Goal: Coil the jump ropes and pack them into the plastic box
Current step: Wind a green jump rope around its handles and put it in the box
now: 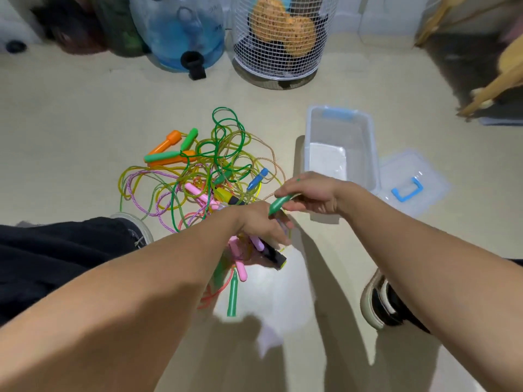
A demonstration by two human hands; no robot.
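A tangled pile of jump ropes [198, 171] in green, yellow, pink and orange lies on the floor, with orange and green handles at its far left. My left hand [254, 224] is shut on a bunch of handles, pink, purple, black-and-yellow and green ones hanging below it. To its right my right hand [308, 193] pinches a green handle [278, 203]. The clear plastic box [368, 142] stands open just beyond my right hand, a white sheet inside it.
The box's clear lid [410, 185] with a blue handle lies right of the box. A white wire basket [280, 38] and a blue water jug [184, 32] stand at the far wall. My shoes [382, 304] rest on the floor on both sides.
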